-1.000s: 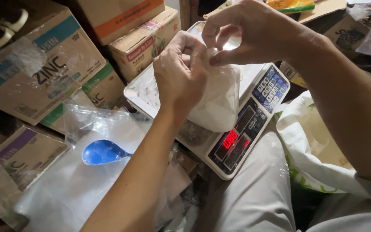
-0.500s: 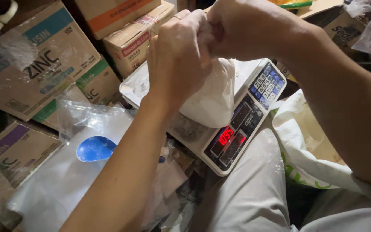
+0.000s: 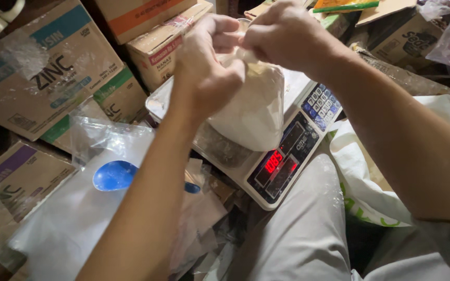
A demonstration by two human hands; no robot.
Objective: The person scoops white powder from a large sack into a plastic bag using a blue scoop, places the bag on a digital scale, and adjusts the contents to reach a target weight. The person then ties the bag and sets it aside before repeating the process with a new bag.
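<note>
The scale (image 3: 266, 171) carries a white bag (image 3: 251, 117) on its platform, above the red display. Left of the scale a blue scoop (image 3: 114, 175) lies on a clear plastic sheet (image 3: 74, 224), with cardboard boxes (image 3: 42, 67) stacked along the far-left edge.

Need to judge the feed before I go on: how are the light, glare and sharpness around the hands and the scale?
Head view: dim warm light, corners in shadow; left hand and right hand slightly motion-blurred at the bag of white powder; the scale has a red display that glows and blooms; sheen on the clear plastic sheet.
</note>
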